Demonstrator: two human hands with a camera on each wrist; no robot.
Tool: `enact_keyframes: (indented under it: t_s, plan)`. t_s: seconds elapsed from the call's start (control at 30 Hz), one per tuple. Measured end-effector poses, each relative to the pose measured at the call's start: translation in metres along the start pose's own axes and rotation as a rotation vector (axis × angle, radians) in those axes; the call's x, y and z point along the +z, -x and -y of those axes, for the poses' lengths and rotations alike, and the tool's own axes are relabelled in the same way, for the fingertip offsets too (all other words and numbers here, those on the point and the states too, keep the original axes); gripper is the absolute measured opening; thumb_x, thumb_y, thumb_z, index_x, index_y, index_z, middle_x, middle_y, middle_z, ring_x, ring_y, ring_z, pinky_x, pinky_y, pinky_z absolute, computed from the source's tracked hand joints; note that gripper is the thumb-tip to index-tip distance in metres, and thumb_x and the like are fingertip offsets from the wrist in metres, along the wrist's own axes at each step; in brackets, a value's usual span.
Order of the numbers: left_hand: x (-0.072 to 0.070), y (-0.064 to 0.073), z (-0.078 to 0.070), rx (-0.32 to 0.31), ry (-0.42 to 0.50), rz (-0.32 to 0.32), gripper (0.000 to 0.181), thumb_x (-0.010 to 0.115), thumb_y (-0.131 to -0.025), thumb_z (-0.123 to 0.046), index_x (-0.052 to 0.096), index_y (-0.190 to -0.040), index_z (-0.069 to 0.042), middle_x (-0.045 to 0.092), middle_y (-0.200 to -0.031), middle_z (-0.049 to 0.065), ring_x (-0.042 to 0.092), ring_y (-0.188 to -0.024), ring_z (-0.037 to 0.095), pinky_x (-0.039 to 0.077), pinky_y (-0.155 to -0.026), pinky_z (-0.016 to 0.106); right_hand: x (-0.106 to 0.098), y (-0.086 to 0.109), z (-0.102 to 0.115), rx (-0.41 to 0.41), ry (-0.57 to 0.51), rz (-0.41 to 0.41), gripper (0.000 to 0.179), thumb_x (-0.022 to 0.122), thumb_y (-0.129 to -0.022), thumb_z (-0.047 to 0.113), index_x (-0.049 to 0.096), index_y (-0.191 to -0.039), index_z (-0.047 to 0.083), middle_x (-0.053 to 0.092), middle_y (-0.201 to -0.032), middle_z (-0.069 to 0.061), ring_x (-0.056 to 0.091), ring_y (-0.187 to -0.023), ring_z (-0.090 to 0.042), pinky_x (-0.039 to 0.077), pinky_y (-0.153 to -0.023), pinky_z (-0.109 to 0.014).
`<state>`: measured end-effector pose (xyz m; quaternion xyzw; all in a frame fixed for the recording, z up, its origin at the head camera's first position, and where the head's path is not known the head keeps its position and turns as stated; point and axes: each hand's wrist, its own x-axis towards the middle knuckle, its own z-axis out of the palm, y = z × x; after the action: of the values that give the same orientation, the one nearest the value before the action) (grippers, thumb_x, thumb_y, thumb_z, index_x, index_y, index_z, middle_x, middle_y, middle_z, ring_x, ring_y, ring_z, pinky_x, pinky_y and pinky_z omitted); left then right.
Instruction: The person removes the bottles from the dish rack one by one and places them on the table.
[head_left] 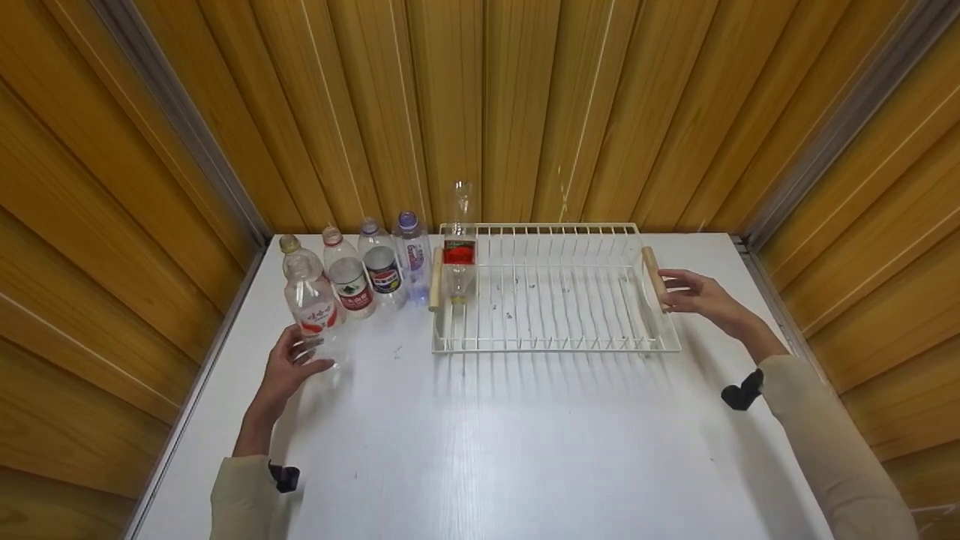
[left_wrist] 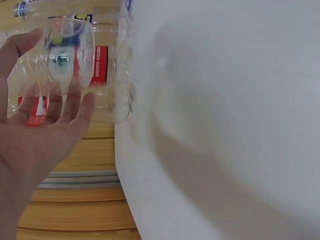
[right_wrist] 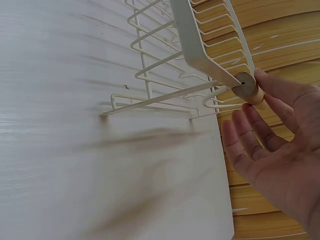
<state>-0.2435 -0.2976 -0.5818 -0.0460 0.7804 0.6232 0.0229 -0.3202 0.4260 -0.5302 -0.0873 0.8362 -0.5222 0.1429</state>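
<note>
My left hand (head_left: 289,365) holds a clear plastic bottle (head_left: 309,289) with a white and red label, thumb on one side and fingers curled on the other. In the left wrist view the base of this bottle (left_wrist: 70,55) faces the camera, in front of the other bottles. My right hand (head_left: 696,292) pinches the right wooden handle (head_left: 654,279) of a white wire dish rack (head_left: 555,345). From the right wrist, the thumb and fingertips (right_wrist: 245,106) meet this round handle's end. At the rack's left end, a clear bottle (head_left: 459,251) with a red label stands neck down.
Left of the rack, several bottles stand in a row: one with a yellowish neck (head_left: 289,244), one with a red and white label (head_left: 351,285), a Pepsi bottle (head_left: 382,266) and a purple-capped bottle (head_left: 412,255). Wood-look panels (head_left: 525,112) enclose the white table (head_left: 510,457).
</note>
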Motion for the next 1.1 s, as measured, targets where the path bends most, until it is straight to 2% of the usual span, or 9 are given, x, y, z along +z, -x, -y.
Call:
enact_keyframes:
  t_s: [0.1,0.3,0.43,0.57,0.8,1.1]
  plan:
    - [-0.009,-0.003,0.006,-0.008,-0.036,-0.047,0.089,0.079,-0.085,-0.001,0.026,-0.156,-0.008,0.036,-0.157,0.02,0.039,-0.146,0.038,0.033,-0.122,0.051,-0.001,0.001,0.001,0.0,0.0,-0.001,0.07,0.064,-0.101,0.021,0.029,-0.159,0.003,0.036,-0.157,-0.03,0.058,-0.106,0.008,0.054,-0.089,-0.015]
    - [-0.019,-0.012,0.017,-0.024,-0.11,-0.168,0.09,0.082,-0.082,0.001,0.03,-0.155,-0.006,0.04,-0.154,0.02,0.039,-0.142,0.036,0.034,-0.121,0.05,-0.003,0.004,-0.001,0.002,0.018,-0.001,0.071,0.064,-0.102,0.024,0.029,-0.16,0.005,0.035,-0.158,-0.029,0.059,-0.106,0.007,0.054,-0.09,-0.016]
    - [-0.023,-0.018,0.024,-0.041,-0.133,-0.244,0.088,0.079,-0.083,0.002,0.028,-0.155,-0.003,0.04,-0.154,0.024,0.04,-0.143,0.04,0.036,-0.12,0.051,-0.004,0.008,-0.002,-0.009,0.009,-0.002,0.07,0.063,-0.102,0.024,0.028,-0.16,0.003,0.036,-0.157,-0.03,0.062,-0.105,0.007,0.053,-0.089,-0.015]
    - [-0.027,-0.025,0.029,-0.067,-0.152,-0.29,0.087,0.077,-0.085,0.001,0.026,-0.156,-0.001,0.039,-0.157,0.027,0.041,-0.145,0.044,0.038,-0.118,0.053,-0.005,0.01,-0.005,-0.024,-0.007,-0.008,0.068,0.062,-0.103,0.021,0.029,-0.159,0.002,0.038,-0.154,-0.03,0.064,-0.104,0.005,0.053,-0.089,-0.013]
    - [-0.031,-0.041,0.024,-0.085,-0.156,-0.288,0.087,0.074,-0.087,0.004,0.024,-0.158,-0.003,0.034,-0.161,0.026,0.036,-0.149,0.044,0.034,-0.12,0.055,-0.004,0.009,-0.005,-0.02,0.011,-0.007,0.068,0.061,-0.103,0.021,0.027,-0.16,0.003,0.037,-0.157,-0.03,0.063,-0.104,0.006,0.053,-0.089,-0.015]
    - [-0.041,-0.053,0.02,-0.188,-0.094,-0.275,0.09,0.07,-0.088,0.006,0.019,-0.161,-0.006,0.031,-0.162,0.026,0.03,-0.15,0.043,0.029,-0.123,0.056,0.001,0.003,-0.009,-0.004,0.017,-0.006,0.068,0.062,-0.103,0.025,0.031,-0.159,0.005,0.04,-0.153,-0.028,0.064,-0.105,0.004,0.054,-0.093,-0.019]
